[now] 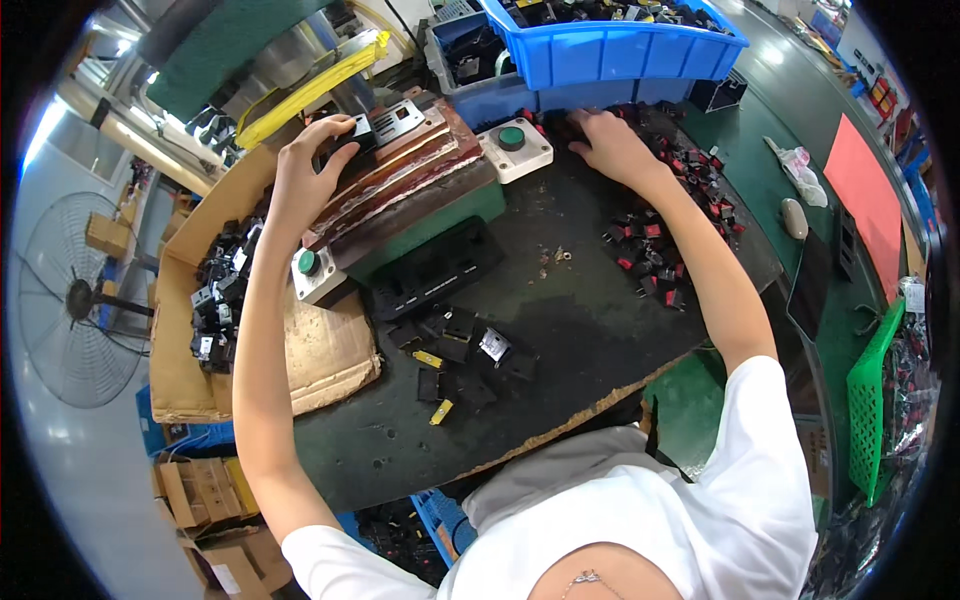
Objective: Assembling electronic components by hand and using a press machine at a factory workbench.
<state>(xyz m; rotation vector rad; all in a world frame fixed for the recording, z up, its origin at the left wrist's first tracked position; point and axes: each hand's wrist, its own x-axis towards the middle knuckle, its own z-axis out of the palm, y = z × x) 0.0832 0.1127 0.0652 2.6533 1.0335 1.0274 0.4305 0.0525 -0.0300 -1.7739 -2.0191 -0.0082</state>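
A dark mat covers the bench, a blue bin at its far edge. On the press block the left hand grips a small black part. The right hand lies curled on the pile of red-and-black switches; whether it holds one cannot be told.
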